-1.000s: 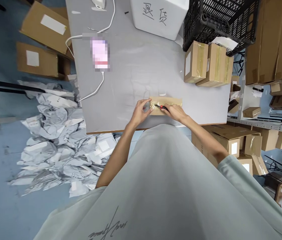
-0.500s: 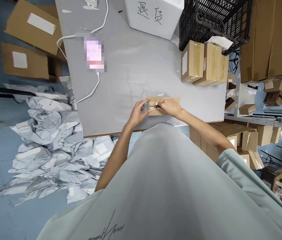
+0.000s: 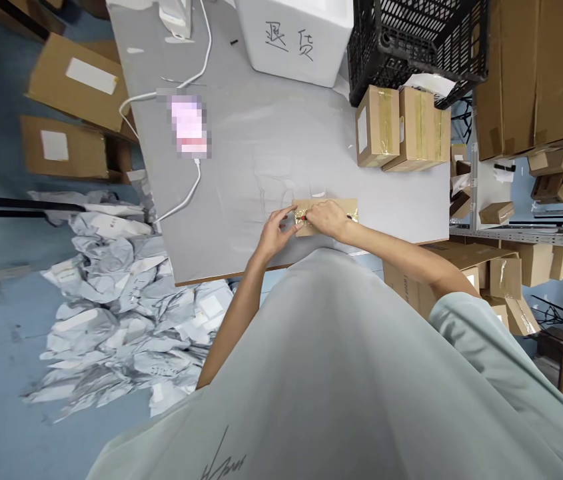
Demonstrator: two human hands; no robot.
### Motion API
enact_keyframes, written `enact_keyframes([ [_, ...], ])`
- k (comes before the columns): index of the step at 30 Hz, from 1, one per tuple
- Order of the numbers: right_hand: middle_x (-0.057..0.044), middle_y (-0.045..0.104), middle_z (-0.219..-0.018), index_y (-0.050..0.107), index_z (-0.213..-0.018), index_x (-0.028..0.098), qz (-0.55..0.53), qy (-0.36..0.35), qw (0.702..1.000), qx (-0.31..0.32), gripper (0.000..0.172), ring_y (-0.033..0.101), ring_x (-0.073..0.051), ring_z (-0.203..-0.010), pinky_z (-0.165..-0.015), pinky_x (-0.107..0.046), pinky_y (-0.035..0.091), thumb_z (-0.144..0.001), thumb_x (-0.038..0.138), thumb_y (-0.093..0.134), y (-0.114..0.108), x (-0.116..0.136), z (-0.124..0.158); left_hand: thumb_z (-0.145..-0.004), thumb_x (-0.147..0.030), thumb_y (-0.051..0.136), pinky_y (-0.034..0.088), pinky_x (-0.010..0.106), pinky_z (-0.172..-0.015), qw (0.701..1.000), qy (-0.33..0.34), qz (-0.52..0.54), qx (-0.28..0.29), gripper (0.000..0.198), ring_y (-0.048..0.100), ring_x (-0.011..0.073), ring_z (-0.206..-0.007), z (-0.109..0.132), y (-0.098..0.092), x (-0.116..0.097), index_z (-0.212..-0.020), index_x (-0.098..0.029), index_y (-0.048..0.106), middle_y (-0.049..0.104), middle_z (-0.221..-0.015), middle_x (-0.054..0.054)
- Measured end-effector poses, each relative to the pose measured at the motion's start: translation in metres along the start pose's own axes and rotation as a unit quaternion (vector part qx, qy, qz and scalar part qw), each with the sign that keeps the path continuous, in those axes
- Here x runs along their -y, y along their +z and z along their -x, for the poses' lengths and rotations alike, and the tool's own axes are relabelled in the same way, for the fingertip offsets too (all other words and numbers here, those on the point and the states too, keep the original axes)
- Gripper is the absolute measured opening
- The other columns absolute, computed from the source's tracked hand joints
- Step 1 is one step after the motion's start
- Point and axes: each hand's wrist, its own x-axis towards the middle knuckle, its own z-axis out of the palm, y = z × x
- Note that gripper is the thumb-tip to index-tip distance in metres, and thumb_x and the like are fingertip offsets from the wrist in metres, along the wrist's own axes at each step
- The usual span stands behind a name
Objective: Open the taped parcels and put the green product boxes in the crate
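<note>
A small brown cardboard box [image 3: 301,231] with shiny clear tape lies near the table's front edge. My left hand [image 3: 274,233] grips its left end, thumb on the near side and fingers on the far side. Over the box, my right hand [image 3: 328,217] is closed around a slim red and black utility knife [image 3: 304,218]. Only a bit of red shows ahead of the knuckles, and a dark end sticks out behind the hand. The blade is hidden, so I cannot tell how deep it sits in the tape.
Taped cartons [image 3: 378,127] stand at the right back beside a black crate [image 3: 394,53] and a white bin [image 3: 294,47]. A phone [image 3: 188,123] on a white cable lies left on the grey table [image 3: 241,133]. Grey mailing bags [image 3: 126,300] cover the floor at left.
My right hand has slid left along the box with the knife, closer to my left hand. The left hand keeps its hold on the box end. The whole view has shifted slightly.
</note>
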Motion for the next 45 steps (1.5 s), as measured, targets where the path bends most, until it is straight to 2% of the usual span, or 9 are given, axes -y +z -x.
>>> enact_keyframes([
  [6,-0.029,0.084,-0.122,0.082,-0.123,0.006,0.044,0.062,0.997,0.005,0.031,0.082,-0.037,-0.119,-0.098,-0.045,0.061,-0.110,0.013,0.054,0.007,-0.020,0.012,-0.097,-0.068,0.076,0.063,0.050,-0.110,1.000,-0.014,-0.004,-0.012,0.074,0.071,0.0322,-0.132,0.003,-0.001,-0.005,-0.159,-0.029,0.066,0.067,-0.153,0.017],
  [10,-0.030,0.084,-0.121,0.083,-0.124,0.008,0.042,0.105,0.993,0.016,0.031,0.081,-0.037,-0.120,-0.096,-0.044,0.058,-0.112,0.020,0.057,0.020,-0.058,0.050,-0.095,-0.074,0.075,0.063,0.052,-0.112,1.000,-0.026,-0.003,-0.013,0.079,0.071,0.0333,-0.134,0.005,-0.001,-0.005,-0.159,-0.029,0.066,0.066,-0.155,0.018],
  [15,-0.029,0.083,-0.124,0.080,-0.134,0.008,0.044,0.153,0.987,0.029,0.039,0.080,-0.036,-0.122,-0.093,-0.043,0.053,-0.116,0.016,0.046,0.037,-0.106,0.094,-0.092,-0.077,0.073,0.064,0.053,-0.111,0.999,-0.036,-0.007,-0.018,0.084,0.072,0.0336,-0.133,0.004,0.000,-0.003,-0.161,-0.028,0.064,0.066,-0.154,0.018],
  [26,-0.028,0.083,-0.125,0.082,-0.134,0.013,-0.004,0.163,0.987,0.012,0.038,0.079,-0.038,-0.124,-0.095,-0.044,0.049,-0.119,0.027,0.050,0.065,-0.167,0.125,-0.093,-0.060,0.074,0.066,0.052,-0.105,0.992,-0.058,-0.110,-0.035,0.071,0.073,0.0334,-0.127,0.005,0.000,-0.021,-0.157,-0.030,0.067,0.065,-0.149,0.016],
  [30,-0.030,0.082,-0.126,0.083,-0.131,0.011,-0.028,0.227,0.973,-0.001,0.041,0.079,-0.038,-0.121,-0.093,-0.043,0.049,-0.120,0.032,0.049,0.088,-0.198,0.147,-0.089,-0.045,0.080,0.053,0.064,-0.123,0.978,-0.031,-0.195,-0.070,0.059,0.060,0.0406,-0.147,0.002,0.004,-0.042,-0.146,-0.032,0.073,0.062,-0.152,0.016],
  [34,-0.023,0.084,-0.124,0.080,-0.138,0.019,-0.093,0.249,0.964,-0.029,0.045,0.080,-0.035,-0.117,-0.089,-0.039,0.050,-0.121,0.047,0.049,0.113,-0.202,0.153,-0.084,-0.034,0.084,0.034,0.071,-0.134,0.961,0.039,-0.267,-0.067,0.060,0.042,0.0476,-0.163,-0.020,0.032,-0.084,-0.144,-0.032,0.072,0.057,-0.166,0.015],
  [38,-0.019,0.085,-0.125,0.078,-0.143,0.023,-0.171,0.239,0.955,-0.050,0.046,0.080,-0.033,-0.117,-0.089,-0.036,0.051,-0.122,0.050,0.047,0.140,-0.189,0.146,-0.085,-0.027,0.080,0.031,0.070,-0.132,0.943,0.106,-0.312,0.044,0.070,0.046,0.0468,-0.160,-0.056,0.083,-0.124,-0.154,-0.030,0.066,0.063,-0.164,0.014],
  [41,-0.016,0.086,-0.124,0.078,-0.143,0.027,-0.216,0.242,0.944,-0.065,0.046,0.080,-0.032,-0.116,-0.090,-0.035,0.052,-0.122,0.052,0.045,0.160,-0.182,0.143,-0.082,-0.022,0.078,0.034,0.070,-0.126,0.919,0.127,-0.357,0.106,0.077,0.053,0.0488,-0.151,-0.079,0.112,-0.136,-0.157,-0.021,0.064,0.066,-0.158,0.021],
  [45,-0.013,0.087,-0.124,0.077,-0.146,0.031,-0.266,0.262,0.924,-0.083,0.047,0.080,-0.032,-0.116,-0.089,-0.034,0.053,-0.121,0.055,0.045,0.178,-0.178,0.145,-0.081,-0.023,0.078,0.041,0.068,-0.118,0.898,0.135,-0.396,0.136,0.067,0.057,0.0488,-0.139,-0.093,0.124,-0.134,-0.148,-0.018,0.072,0.071,-0.141,0.024],
])
